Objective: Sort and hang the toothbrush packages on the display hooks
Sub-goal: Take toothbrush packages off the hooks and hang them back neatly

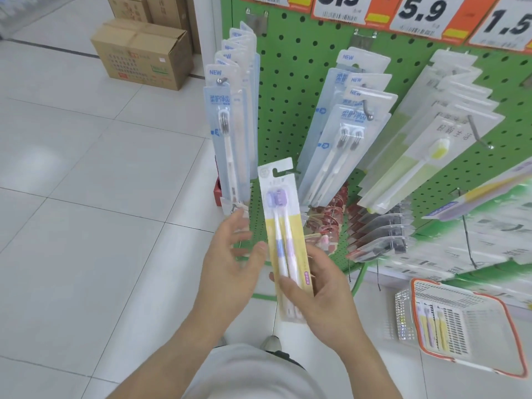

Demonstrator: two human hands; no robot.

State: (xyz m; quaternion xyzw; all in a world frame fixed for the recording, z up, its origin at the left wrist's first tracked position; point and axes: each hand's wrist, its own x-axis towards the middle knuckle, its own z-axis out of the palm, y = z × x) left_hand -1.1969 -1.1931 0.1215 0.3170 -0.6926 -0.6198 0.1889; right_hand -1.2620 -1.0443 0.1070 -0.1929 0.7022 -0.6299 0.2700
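My right hand (319, 295) grips the lower part of a yellow toothbrush package (280, 226) holding two purple-headed brushes, upright in front of the green pegboard (290, 53). My left hand (230, 260) is beside it with fingers spread, its thumb touching the package's left edge. Blue-white packages hang on the left hook (227, 125) and the middle hook (345, 131). Pale green packages (426, 145) hang on a hook to the right. A bare hook tip (233, 209) shows just above my left fingers.
An orange-rimmed white basket (466, 326) stands on the floor at the lower right with a few yellow packages inside. Red and dark packages (374, 231) hang on lower hooks. Cardboard boxes (144, 53) sit on the tiled floor at the back left. Price tags (423, 10) line the top.
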